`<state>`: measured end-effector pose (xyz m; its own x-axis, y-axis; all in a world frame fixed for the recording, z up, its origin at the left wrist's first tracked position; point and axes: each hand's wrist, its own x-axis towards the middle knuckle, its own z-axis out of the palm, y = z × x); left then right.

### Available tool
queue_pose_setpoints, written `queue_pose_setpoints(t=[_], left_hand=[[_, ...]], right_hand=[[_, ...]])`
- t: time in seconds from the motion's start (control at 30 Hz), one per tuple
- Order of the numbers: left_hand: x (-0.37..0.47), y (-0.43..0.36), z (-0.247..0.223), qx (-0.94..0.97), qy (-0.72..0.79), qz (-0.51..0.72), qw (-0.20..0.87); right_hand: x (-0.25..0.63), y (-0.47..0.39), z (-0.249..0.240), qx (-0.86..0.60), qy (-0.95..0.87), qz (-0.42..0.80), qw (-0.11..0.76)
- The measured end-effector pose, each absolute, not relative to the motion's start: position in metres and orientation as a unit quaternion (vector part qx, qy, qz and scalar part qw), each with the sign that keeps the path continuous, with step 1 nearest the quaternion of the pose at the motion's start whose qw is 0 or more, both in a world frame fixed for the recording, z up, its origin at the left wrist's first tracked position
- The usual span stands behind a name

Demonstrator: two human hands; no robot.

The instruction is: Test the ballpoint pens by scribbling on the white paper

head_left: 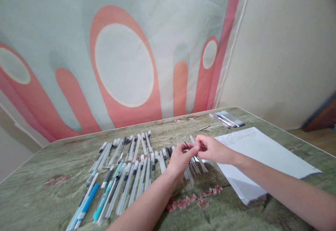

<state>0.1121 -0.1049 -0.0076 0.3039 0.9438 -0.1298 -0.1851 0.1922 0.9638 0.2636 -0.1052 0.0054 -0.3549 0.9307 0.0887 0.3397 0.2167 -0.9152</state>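
Observation:
My left hand (pixel 181 159) and my right hand (pixel 212 149) meet above the table, fingertips pinched close together. A thin dark pen refill (pixel 186 143) sticks up from my left fingers. Beside it, a whitish translucent pen barrel (pixel 192 140) shows at my right fingertips; its lower part is hidden by the hands. Several clear pens (pixel 189 175) lie under and just behind my hands, partly covered. To the left, rows of clear gel pens (pixel 139 178) with white or black caps lie side by side, some behind my left forearm.
A blue pen (pixel 88 203) and a teal pen (pixel 103 201) lie at the left front. A sheet of paper (pixel 262 157) with handwriting lies under my right forearm. Beyond it is a group of pens (pixel 227 119). The wood-patterned table (pixel 39 196) meets a printed backdrop (pixel 168 49).

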Motion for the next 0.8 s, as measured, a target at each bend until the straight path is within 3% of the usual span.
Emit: queue_pose_setpoints(t=[0.3,0.57,0.8], left_hand=[[0.113,-0.103,-0.008,0.462,0.375,0.433,0.677],[0.082,-0.068,0.014,0.336,0.382,0.668,0.543],[0.068,-0.05,0.0,0.268,0.367,0.708,0.541]], right_hand=[[0.259,-0.112,0.009,-0.481,-0.73,0.363,0.323],[0.261,-0.114,0.012,-0.476,-0.755,0.355,0.278],[0.272,-0.103,0.01,-0.475,-0.746,0.358,0.301]])
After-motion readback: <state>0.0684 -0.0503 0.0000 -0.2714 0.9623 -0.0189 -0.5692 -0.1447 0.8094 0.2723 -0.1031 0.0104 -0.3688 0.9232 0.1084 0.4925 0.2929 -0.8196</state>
